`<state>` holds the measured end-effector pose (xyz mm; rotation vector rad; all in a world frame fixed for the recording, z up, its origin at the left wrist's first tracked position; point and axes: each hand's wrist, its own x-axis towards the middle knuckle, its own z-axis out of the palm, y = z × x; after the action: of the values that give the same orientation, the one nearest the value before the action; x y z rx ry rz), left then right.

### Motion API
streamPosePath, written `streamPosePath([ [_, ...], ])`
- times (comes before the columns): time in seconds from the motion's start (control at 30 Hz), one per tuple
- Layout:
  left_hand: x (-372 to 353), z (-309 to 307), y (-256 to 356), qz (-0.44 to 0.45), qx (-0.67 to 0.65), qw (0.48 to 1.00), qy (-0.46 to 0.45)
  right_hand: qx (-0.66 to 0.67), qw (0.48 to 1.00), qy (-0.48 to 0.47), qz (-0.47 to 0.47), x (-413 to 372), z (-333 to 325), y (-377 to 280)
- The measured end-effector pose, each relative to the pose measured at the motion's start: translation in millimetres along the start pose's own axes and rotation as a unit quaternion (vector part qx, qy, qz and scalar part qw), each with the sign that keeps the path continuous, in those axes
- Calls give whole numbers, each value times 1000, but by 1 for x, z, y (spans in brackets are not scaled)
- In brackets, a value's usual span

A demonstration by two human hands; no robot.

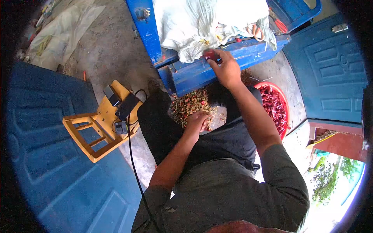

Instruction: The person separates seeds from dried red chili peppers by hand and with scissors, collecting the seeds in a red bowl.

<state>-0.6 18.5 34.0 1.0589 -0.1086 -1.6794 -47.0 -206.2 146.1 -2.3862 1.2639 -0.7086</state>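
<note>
The right hand (227,72) is reaching toward twelve o'clock, fingertips pinching a red chili (211,54) at the edge of the blue cart (202,73), under the white sack (194,23). The left hand (197,121) is lying curled on the stem pile (185,105) at six o'clock from it, and I cannot tell whether it is gripping anything. A red basin (286,105) is sitting at three o'clock.

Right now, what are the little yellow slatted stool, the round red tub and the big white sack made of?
Little yellow slatted stool: likely painted wood, with squared bars and visible joints. Round red tub: probably plastic, smooth with a thin, even rim. Big white sack: looks like woven plastic or cloth; it crumples softly.
</note>
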Motion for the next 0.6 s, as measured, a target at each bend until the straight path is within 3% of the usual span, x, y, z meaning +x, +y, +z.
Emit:
streamPosePath([
  [0.3, -1, -1, 1, 0, -4, 1000, 17, -61, 994, 21, -88, -4, -4, -9],
  [0.5, -4, 3, 7, 9, 8, 999, 50, 58, 996, -40, -51, -64, -6, 22],
  [0.53, -1, 0, 4, 11, 7, 999, 43, 276, 943, -165, 81, -79, -4, 28],
  [0.57, 2, -4, 2, 14, 8, 999, 34, 472, 812, -274, 205, -92, -4, 35],
  [0.6, 4, -7, 0, 15, 9, 999, 35, 473, 812, -274, 204, -102, -9, 35],
])
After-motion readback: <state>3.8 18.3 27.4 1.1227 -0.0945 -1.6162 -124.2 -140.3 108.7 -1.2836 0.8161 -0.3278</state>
